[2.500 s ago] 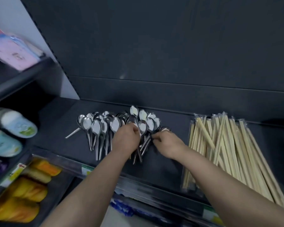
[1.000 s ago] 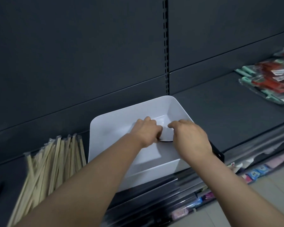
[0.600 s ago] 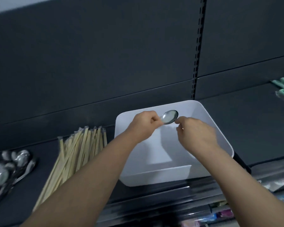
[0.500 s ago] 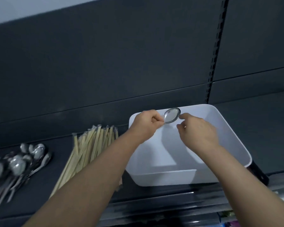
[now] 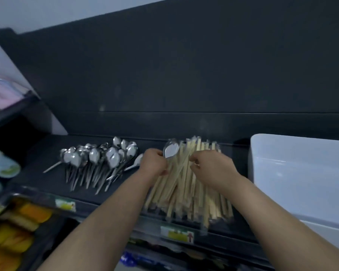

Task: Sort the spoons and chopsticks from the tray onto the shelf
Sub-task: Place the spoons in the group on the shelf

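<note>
Now left hand (image 5: 155,163) grip pinches spoon (image 5: 171,150), bowl pointing away, above chopsticks (image 5: 184,189); spoon pile (image 5: 98,159) lies just left; right hand (image 5: 211,167) grip unclear.

Dark back panel (image 5: 184,65), pale wall (image 5: 47,8) above.

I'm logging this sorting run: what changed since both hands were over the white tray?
The left hand has carried the spoon leftward, away from the white tray, to above the chopsticks, short of the spoon pile. The right hand moved along beside it. Unchanged: the left hand still grips the spoon; both piles lie on the shelf.
</note>
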### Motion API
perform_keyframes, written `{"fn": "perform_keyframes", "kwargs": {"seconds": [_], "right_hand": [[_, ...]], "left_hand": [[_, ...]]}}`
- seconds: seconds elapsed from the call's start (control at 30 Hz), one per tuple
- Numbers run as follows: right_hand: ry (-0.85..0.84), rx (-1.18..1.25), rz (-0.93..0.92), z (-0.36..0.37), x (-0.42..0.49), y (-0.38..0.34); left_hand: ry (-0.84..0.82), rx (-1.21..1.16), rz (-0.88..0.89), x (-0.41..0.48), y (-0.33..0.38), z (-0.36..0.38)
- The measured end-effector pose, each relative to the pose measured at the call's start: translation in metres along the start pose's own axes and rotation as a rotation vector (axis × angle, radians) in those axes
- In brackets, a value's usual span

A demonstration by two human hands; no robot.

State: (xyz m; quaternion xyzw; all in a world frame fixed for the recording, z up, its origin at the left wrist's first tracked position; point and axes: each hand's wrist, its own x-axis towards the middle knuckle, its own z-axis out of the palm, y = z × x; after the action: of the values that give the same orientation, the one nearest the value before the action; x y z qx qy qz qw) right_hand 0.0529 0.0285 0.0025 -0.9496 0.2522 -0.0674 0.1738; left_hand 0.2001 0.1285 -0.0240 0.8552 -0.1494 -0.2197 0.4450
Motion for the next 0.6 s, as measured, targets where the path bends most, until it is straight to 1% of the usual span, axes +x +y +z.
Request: {"fn": "perform_keyframes", "kwargs": {"seconds": [0.1, 0.3, 0.43, 0.53, 0.6], "right_hand": [[-0.059, -0.031, -0.058, 0.032, 0.021, -0.037], [-0.099, -0.091, -0.072, 0.079, 0.051, -0.085], [-0.069, -0.156, -0.089, 0.097, 0.067, -0.103], [-0.095, -0.191, -0.088, 0.105, 0.072, -0.11], [-0.113, -0.226, -0.083, 0.108, 0.073, -0.113]], "left_hand": [[0.025, -0.073, -0.079, 0.011, -0.026, -0.038], [0.208, -0.114, -0.102, 0.048, -0.068, -0.106], [0.217, 0.02, -0.048, 0.068, -0.086, -0.121], [0.233, 0.194, 0.04, 0.072, -0.091, -0.124], [0.213, 0.286, 0.083, 0.074, -0.095, -0.124]]}}
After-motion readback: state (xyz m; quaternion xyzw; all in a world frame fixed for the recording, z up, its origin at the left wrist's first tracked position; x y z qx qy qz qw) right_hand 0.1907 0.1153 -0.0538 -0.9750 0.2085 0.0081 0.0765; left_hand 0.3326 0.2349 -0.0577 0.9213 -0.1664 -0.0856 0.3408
